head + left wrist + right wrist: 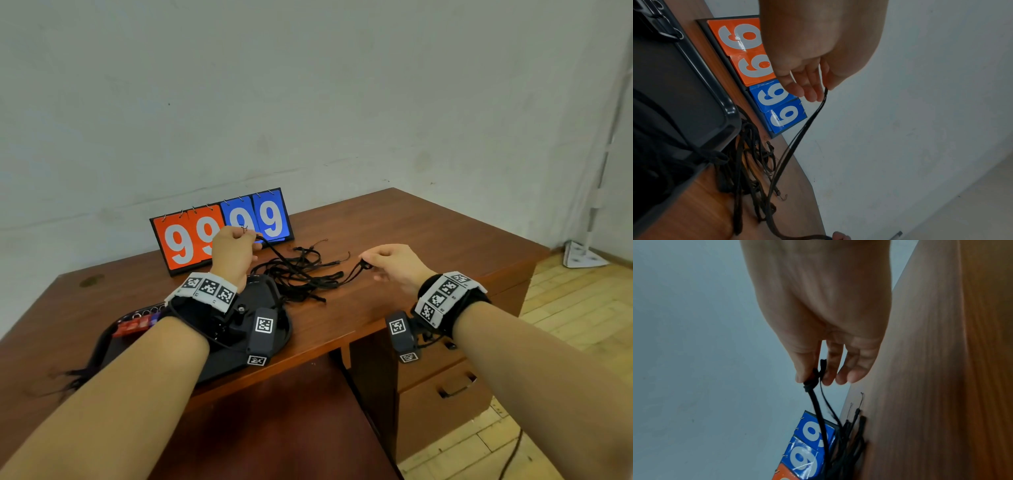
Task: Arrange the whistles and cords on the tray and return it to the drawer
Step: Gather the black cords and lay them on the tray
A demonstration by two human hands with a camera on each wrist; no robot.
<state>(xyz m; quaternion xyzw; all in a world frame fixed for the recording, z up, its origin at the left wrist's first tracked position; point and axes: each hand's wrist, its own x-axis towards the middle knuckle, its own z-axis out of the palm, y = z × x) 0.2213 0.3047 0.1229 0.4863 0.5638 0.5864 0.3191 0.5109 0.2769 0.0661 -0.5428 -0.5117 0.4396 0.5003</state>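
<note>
- The brown wooden tabletop (394, 240) carries everything; its drawer (448, 404) at the right front is closed.
- A scoreboard (222, 229) with orange and blue glossy "9" cards stands at the back.
- The dark, raised-rim plastic tray (694, 91) lies under the left wrist, holding red and blue whistles (135, 325) at its far left edge.
- Thin black cords (301, 274) lie tangled just right of the tray.
- The left hand (234, 251), raised, pinches one cord.
- The right hand (394, 262) pinches a knotted cord end, other fingers loosely curled.
</note>
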